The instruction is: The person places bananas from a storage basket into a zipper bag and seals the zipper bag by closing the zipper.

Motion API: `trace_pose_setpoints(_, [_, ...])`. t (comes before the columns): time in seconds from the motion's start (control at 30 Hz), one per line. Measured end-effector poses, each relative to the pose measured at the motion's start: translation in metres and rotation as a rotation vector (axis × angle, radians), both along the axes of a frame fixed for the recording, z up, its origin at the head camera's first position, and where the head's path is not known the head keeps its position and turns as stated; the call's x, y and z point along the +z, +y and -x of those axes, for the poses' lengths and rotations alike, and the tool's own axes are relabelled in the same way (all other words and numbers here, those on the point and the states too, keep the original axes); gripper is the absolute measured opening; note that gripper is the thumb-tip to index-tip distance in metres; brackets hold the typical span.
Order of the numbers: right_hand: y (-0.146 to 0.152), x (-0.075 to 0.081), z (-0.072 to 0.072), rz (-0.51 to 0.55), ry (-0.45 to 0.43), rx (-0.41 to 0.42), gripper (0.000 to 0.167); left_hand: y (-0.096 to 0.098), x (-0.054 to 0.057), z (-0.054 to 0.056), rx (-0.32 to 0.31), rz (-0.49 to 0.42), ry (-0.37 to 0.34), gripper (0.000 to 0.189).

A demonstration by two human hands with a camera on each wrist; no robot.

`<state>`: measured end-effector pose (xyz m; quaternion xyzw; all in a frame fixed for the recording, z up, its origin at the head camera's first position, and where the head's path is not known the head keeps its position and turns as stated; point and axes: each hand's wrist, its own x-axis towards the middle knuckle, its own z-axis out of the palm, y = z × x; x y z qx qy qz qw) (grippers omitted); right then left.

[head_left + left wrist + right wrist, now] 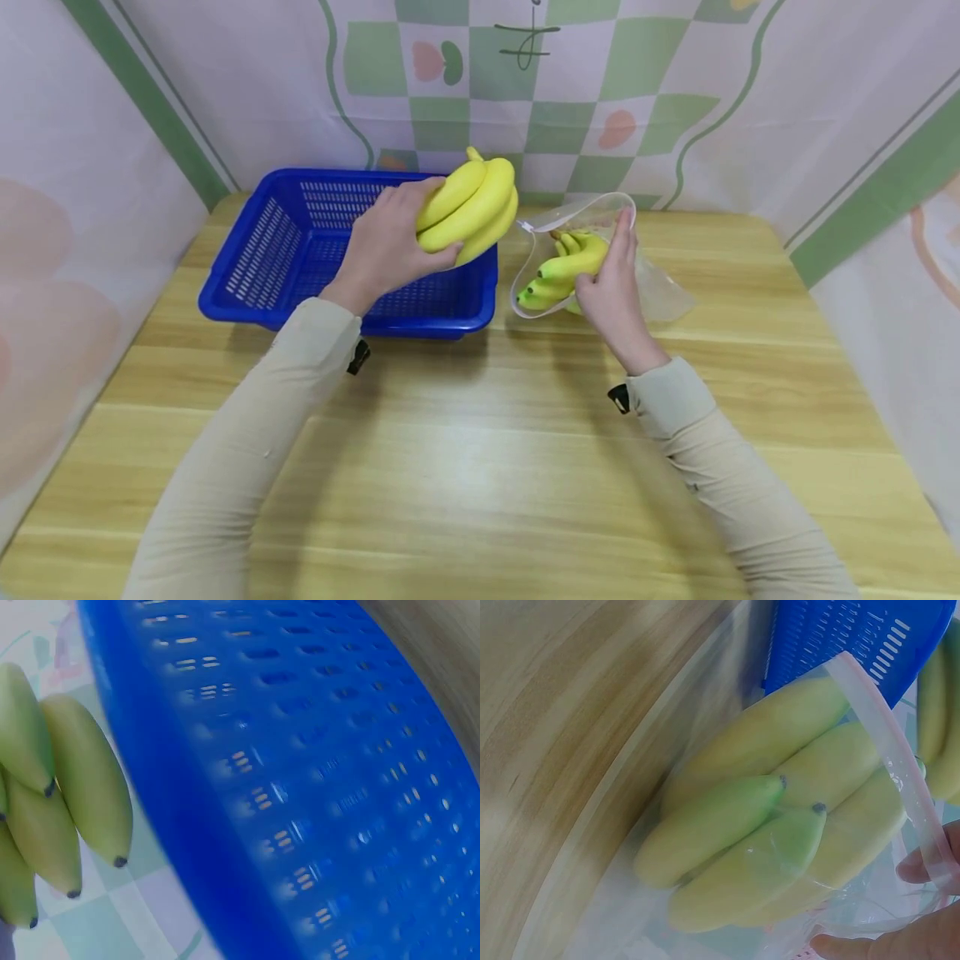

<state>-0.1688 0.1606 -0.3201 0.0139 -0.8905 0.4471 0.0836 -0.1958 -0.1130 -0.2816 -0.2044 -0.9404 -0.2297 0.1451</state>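
Observation:
In the head view my left hand point(392, 237) grips a yellow bunch of bananas point(480, 208), held up over the right end of a blue plastic basket point(217, 293). The left wrist view shows the dark-tipped ends of that bunch point(91, 780) beside the basket point(195, 825). My right hand point(617, 292) pinches the rim of a clear zip bag point(663, 292), whose mouth stands open toward the left. Inside the bag lie more bananas point(573, 265), yellow with greenish tips. Through the film in the right wrist view, several bananas point(742, 847) show, with my fingers point(922, 930) at the rim.
Basket and bag stand side by side on a wooden table point(465, 467), near its back edge. A patterned cloth point(570, 125) with green checks hangs right behind them. Pale cloth also hangs along the left and right sides.

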Motion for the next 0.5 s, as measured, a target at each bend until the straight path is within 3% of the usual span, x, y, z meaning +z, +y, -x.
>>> trace_pose_setpoints(0.33, [0.002, 0.000, -0.001, 0.010, 0.004, 0.010, 0.096, 0.007, 0.004, -0.007, -0.188, -0.019, 0.046, 0.072])
trace_pose_setpoints(0.5, [0.003, 0.000, -0.001, 0.023, 0.016, 0.013, 0.096, 0.014, 0.005, -0.012, -0.244, -0.028, 0.063, 0.069])
